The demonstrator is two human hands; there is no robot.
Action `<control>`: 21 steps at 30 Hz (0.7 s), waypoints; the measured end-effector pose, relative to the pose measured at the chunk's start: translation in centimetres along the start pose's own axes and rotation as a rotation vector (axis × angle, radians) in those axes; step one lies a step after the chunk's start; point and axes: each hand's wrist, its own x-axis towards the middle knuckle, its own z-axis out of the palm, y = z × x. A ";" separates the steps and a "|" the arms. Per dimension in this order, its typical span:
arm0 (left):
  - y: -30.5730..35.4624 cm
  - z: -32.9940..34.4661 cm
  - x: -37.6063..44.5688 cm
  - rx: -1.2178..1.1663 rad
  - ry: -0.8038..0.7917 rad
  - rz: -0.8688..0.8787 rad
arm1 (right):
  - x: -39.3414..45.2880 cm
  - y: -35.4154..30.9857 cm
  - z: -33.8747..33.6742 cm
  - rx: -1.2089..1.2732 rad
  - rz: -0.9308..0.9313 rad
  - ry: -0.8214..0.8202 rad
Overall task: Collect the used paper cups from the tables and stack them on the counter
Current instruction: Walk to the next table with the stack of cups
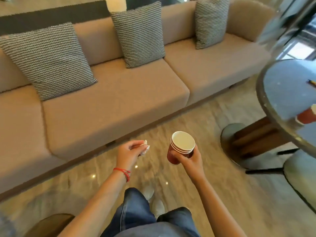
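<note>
My right hand grips a stack of three nested red paper cups with white insides, held upright at the centre of the view. To its left, my left hand is closed on a small crumpled white tissue; a red string bracelet circles that wrist. At the far right another red paper cup rests near the edge of a round dark table, partly cut off by the frame edge.
A long beige sofa with three patterned cushions spans the back. Right of me stand the table's pedestal base and a round-seated chair. A wooden seat corner pokes in at bottom left. The floor is glossy marble.
</note>
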 end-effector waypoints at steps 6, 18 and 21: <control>2.5 6.0 3.7 0.136 -0.298 0.040 | -0.3 -0.3 -3.3 0.089 0.004 0.320; 4.2 16.9 6.2 0.237 -0.708 0.009 | -1.2 -0.3 -7.7 0.174 0.060 0.759; 4.5 20.4 6.4 0.247 -0.752 0.017 | -0.2 -0.3 -9.9 0.172 0.055 0.804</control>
